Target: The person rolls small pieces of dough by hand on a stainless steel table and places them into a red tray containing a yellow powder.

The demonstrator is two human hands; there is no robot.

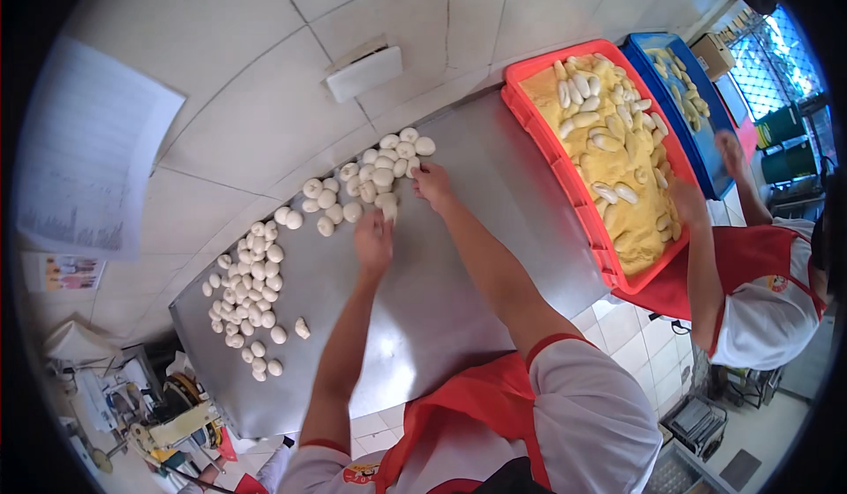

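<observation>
Many round white dough balls [382, 177] lie in a cluster along the far side of the metal table [476, 256]. My right hand [431, 183] is at the cluster's right end, fingers closed in a pinch on a dough ball [413, 166]. Just to its left and nearer me, my left hand [374, 240] is beside a dough ball [386, 201] at the cluster's lower edge. Its fingers are blurred, so their grip does not show. A second, larger group of dough balls [251, 287] sits at the table's left end, with one irregular dough piece [303, 328] apart from it.
A red tray [603, 245] at right holds yellow crumbs and oblong dough pieces. Beyond it stands a blue tray [657, 79] with more pieces. A co-worker's arms [706, 265] reach over the trays. A tiled wall [256, 88] borders the table's far edge.
</observation>
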